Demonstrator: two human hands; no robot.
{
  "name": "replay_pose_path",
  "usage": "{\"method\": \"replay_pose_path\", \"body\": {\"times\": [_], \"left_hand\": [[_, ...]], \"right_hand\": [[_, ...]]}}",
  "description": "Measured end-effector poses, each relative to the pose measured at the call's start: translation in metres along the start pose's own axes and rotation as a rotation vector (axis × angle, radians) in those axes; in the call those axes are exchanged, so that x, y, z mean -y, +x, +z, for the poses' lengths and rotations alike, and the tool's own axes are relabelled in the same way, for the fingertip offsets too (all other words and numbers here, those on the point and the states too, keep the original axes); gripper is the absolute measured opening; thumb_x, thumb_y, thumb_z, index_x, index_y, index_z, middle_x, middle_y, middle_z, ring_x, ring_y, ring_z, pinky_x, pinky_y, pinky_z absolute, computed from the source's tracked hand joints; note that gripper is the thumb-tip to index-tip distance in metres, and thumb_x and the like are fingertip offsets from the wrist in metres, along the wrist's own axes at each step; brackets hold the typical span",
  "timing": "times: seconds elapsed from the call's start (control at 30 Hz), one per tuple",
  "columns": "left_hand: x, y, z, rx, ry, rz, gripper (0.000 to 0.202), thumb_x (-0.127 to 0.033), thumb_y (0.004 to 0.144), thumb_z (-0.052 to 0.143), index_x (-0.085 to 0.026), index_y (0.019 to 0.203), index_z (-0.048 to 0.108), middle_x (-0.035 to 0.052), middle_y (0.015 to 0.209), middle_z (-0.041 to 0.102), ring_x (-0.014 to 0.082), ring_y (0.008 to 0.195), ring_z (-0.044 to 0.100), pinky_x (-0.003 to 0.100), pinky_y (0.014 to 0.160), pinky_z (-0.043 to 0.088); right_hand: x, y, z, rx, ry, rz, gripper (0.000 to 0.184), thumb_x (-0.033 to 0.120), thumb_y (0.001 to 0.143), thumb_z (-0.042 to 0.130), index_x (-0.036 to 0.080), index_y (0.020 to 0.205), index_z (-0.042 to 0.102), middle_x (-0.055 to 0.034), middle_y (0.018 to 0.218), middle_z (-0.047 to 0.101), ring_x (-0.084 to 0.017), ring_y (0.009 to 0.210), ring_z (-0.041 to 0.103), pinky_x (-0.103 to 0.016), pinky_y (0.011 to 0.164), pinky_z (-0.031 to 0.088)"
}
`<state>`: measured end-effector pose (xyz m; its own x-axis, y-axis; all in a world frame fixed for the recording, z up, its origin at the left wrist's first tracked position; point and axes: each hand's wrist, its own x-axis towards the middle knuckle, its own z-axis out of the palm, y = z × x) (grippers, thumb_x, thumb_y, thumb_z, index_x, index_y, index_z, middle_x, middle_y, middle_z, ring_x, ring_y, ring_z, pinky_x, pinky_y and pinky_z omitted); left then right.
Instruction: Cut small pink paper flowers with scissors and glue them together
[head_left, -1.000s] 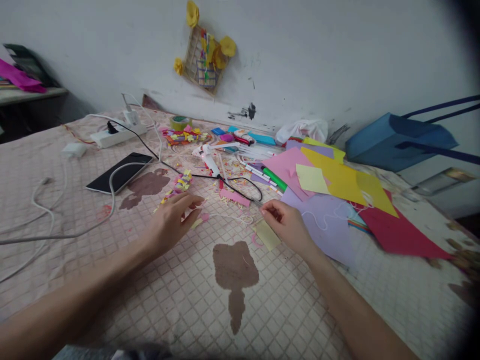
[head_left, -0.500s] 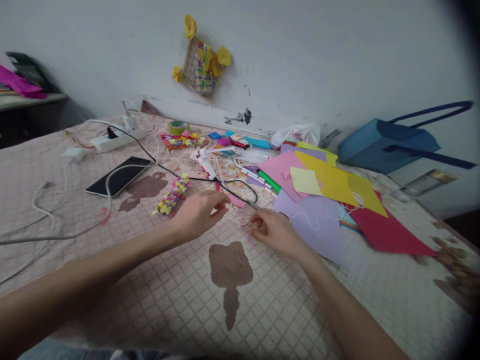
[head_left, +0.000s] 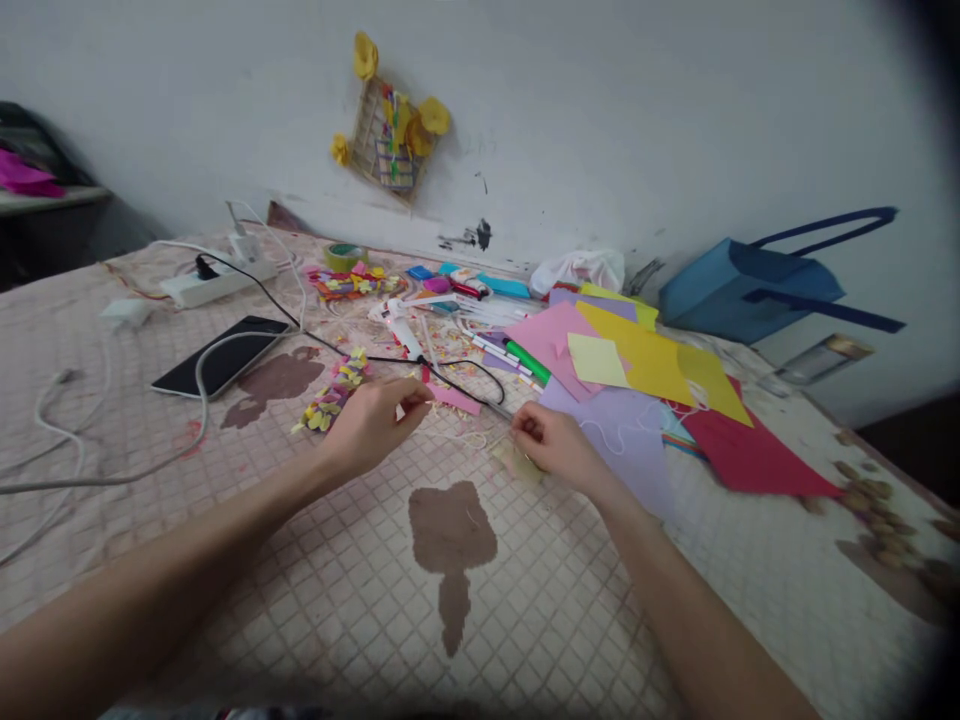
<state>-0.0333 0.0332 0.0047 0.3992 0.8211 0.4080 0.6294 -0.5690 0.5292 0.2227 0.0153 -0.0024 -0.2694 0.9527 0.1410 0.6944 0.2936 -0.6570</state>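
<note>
My left hand (head_left: 371, 420) hovers low over the patterned cloth, fingers pinched together on something small and pale I cannot make out. A pink paper strip (head_left: 454, 398) lies just beyond its fingertips. My right hand (head_left: 549, 443) is curled shut beside a pale yellow paper slip (head_left: 511, 460), which it touches at the edge of a lilac sheet (head_left: 626, 430). Thin white thread and paper shavings (head_left: 469, 437) lie between the two hands. A chain of folded coloured paper bits (head_left: 334, 392) lies left of my left hand.
Coloured sheets (head_left: 645, 360) pile at the right, with markers (head_left: 517, 355) and a glue gun (head_left: 401, 325) behind. A black phone (head_left: 217, 355), white cables (head_left: 112, 470) and a power strip (head_left: 210, 280) lie left. A blue bag (head_left: 750, 290) leans on the wall. A brown stain (head_left: 450, 530) marks the cloth.
My left hand has moved right from the paper chain toward the pink strip and closed into a pinch. My right hand has curled shut beside the yellow slip. The view has shifted slightly right.
</note>
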Motion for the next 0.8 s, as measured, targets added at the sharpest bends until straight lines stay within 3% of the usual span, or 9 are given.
{"method": "replay_pose_path", "body": {"times": [0.17,0.33,0.47,0.57,0.67,0.8], "left_hand": [[0.000,0.001,-0.002,0.003,0.015,-0.003,0.016,-0.023,0.081,0.047,-0.016,0.087,0.060,0.0024,0.072,0.063,0.0116,0.062,0.055,0.022,0.057,0.041],[-0.001,0.000,-0.003,0.048,0.047,-0.011,0.016,-0.024,0.081,0.047,-0.017,0.085,0.061,0.0024,0.071,0.062,0.0121,0.062,0.054,0.022,0.056,0.040],[0.001,-0.001,-0.002,0.060,0.051,-0.004,0.016,-0.023,0.080,0.047,-0.017,0.084,0.061,0.0024,0.072,0.062,0.0124,0.062,0.054,0.021,0.056,0.040],[0.003,-0.001,-0.001,0.067,0.049,-0.003,0.016,-0.023,0.080,0.047,-0.017,0.086,0.060,0.0024,0.073,0.062,0.0125,0.063,0.055,0.022,0.056,0.040],[0.003,-0.002,0.001,0.053,0.039,0.010,0.016,-0.022,0.080,0.047,-0.017,0.088,0.060,0.0029,0.076,0.062,0.0131,0.067,0.055,0.022,0.058,0.041],[-0.007,-0.009,0.006,0.061,-0.004,0.053,0.016,-0.020,0.082,0.044,-0.017,0.088,0.059,0.0036,0.080,0.062,0.0128,0.068,0.055,0.023,0.060,0.043]], "right_hand": [[-0.007,0.004,-0.002,-0.080,0.332,0.117,0.008,0.025,0.073,0.056,0.018,0.071,0.052,0.0034,0.058,0.053,-0.009,0.048,0.049,-0.020,0.044,0.036],[-0.009,0.005,-0.001,-0.112,0.704,0.225,0.020,0.034,0.069,0.062,0.017,0.073,0.052,0.0044,0.055,0.054,-0.005,0.037,0.040,-0.016,0.033,0.024],[-0.008,0.007,-0.001,-0.216,0.790,0.208,0.021,0.036,0.071,0.061,0.018,0.074,0.050,0.0043,0.058,0.053,-0.006,0.042,0.045,-0.016,0.035,0.029],[-0.008,0.009,-0.003,-0.339,0.736,0.102,0.023,0.033,0.072,0.059,0.021,0.089,0.050,-0.0010,0.085,0.059,-0.012,0.075,0.058,-0.021,0.056,0.045],[-0.007,0.008,-0.005,-0.419,0.429,-0.038,0.034,0.029,0.072,0.061,0.022,0.103,0.050,-0.0067,0.111,0.054,-0.018,0.105,0.049,-0.029,0.077,0.045],[-0.005,0.002,-0.007,-0.331,0.105,-0.047,0.022,0.028,0.077,0.054,0.019,0.097,0.054,-0.0078,0.101,0.058,-0.017,0.078,0.058,-0.029,0.061,0.047]]}}
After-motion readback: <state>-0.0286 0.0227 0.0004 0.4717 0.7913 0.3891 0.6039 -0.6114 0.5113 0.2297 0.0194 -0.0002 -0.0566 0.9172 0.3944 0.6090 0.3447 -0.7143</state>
